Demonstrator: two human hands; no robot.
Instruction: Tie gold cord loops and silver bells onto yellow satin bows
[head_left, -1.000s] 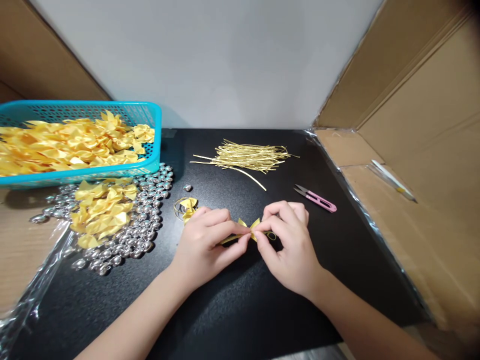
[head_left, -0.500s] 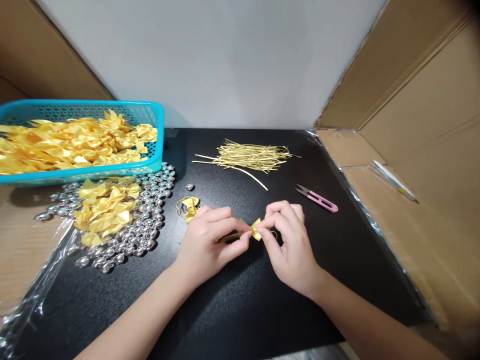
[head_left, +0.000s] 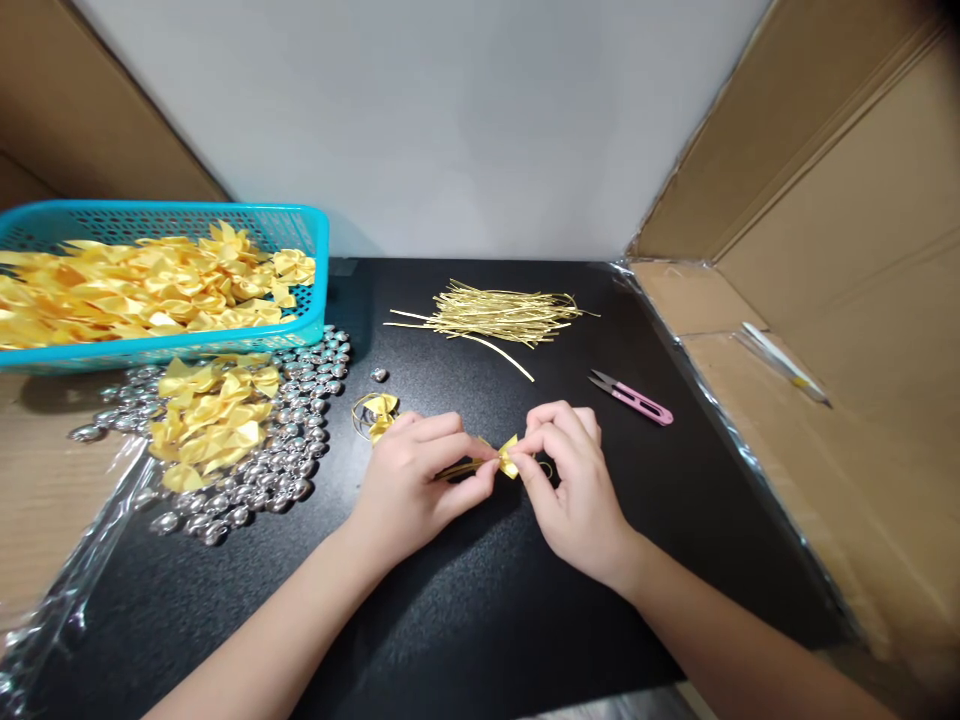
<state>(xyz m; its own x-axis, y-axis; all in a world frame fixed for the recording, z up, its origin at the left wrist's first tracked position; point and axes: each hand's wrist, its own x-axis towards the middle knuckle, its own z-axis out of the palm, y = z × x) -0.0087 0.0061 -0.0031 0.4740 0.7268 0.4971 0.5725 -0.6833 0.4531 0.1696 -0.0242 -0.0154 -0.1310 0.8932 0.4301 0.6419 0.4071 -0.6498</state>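
Note:
Between my two hands is a small yellow ribbon bow (head_left: 509,458) with gold cord (head_left: 459,468) running from it. My left hand (head_left: 424,480) pinches the bow's left side, thumb against forefinger, with the cord passing under its fingers. From the other side, my right hand (head_left: 574,490) pinches the bow's right part, and a thin cord loop shows just beside its fingers. The fingertips hide much of the bow's middle. Behind my left hand lie finished-looking yellow bows with looped cord (head_left: 381,405), partly covered by that hand.
A blue basket (head_left: 319,290) of yellow bows stands at the back left. Before it are loose bows (head_left: 217,420) and silver bells or beads (head_left: 247,495). Gold cords (head_left: 502,315) lie at the back, pink thread snips (head_left: 634,398) to the right. A white-handled tool (head_left: 784,362) rests on cardboard.
Both hands have shifted very slightly left with the bow still pinched between them. Nothing else has visibly moved.

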